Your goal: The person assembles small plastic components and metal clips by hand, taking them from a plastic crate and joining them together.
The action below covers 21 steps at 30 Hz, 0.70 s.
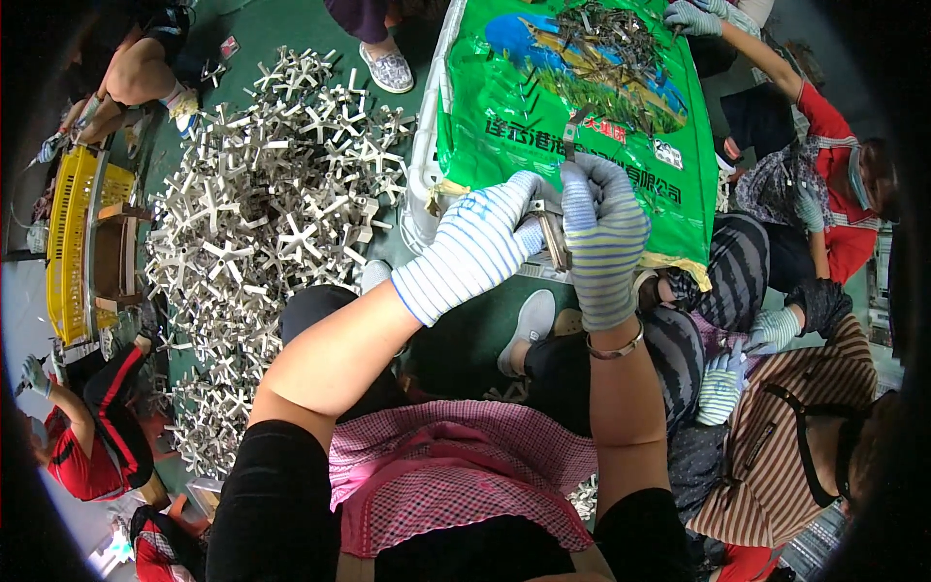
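Observation:
My left hand (477, 244), in a white glove with blue stripes, is closed on a small silvery metal part (553, 236) with long narrow arms. My right hand (606, 242), in a striped grey-blue glove, is beside it with its fingers curled. A narrow metal strip (569, 141) sticks up from the right fingertips, over the green printed sack (475, 160). The part's arms point down between the two hands. Fingers hide much of the part, and its exact kind does not show. On the sack's far half lies a pile of small dark metal pieces (616, 48).
A large heap of silvery star-shaped metal parts (276, 209) covers the floor on the left. The sack lies over a white plastic crate (424, 145). A yellow crate (70, 242) stands far left. Other people sit close on the right, one in a striped top (776, 456).

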Each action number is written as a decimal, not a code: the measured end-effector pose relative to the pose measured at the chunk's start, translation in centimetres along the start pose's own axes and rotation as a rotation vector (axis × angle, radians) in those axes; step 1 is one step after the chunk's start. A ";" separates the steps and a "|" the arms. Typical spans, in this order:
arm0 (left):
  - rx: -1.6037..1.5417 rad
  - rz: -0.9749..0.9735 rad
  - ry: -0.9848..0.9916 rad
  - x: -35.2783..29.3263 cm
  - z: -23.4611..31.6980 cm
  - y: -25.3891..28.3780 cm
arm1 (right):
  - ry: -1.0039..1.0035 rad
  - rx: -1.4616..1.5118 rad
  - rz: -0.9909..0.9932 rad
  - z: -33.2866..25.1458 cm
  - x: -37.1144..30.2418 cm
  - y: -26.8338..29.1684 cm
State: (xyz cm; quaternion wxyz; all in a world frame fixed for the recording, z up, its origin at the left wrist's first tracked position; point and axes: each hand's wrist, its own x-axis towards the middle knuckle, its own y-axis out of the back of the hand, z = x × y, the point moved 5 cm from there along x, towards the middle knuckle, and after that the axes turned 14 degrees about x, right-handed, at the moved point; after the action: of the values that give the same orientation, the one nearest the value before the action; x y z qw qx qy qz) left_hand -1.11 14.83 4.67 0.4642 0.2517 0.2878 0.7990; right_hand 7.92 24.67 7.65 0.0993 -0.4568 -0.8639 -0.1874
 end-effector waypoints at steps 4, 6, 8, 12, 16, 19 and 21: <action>-0.439 -0.240 0.008 0.3 -1.1 -2.1 | -0.078 0.047 -0.011 0.2 0.0 0.0; -0.655 -0.313 0.057 0.3 -0.7 -1.8 | -0.186 0.232 -0.015 0.7 0.1 -0.1; -0.736 -0.549 0.198 -0.1 -0.5 -1.9 | -0.293 0.417 -0.019 1.5 0.1 -0.3; -0.687 -0.567 0.189 -0.2 -0.6 -2.5 | -0.391 0.416 -0.068 2.9 0.3 0.0; -0.619 -0.549 0.087 -0.3 -0.2 -2.3 | -0.297 0.277 -0.137 3.6 0.5 -0.3; -0.491 -0.514 -0.040 -0.2 -0.4 -2.5 | -0.216 -0.013 -0.228 3.6 0.2 -0.4; -0.533 -0.490 -0.061 -0.1 -0.5 -2.6 | -0.127 -0.145 -0.233 2.9 0.0 -0.5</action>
State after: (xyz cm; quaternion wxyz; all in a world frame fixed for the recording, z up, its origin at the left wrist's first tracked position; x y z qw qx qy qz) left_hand 0.17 15.68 2.46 0.6996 0.0693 0.1072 0.7030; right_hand 7.51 25.57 4.88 -0.0114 -0.3704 -0.8998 -0.2304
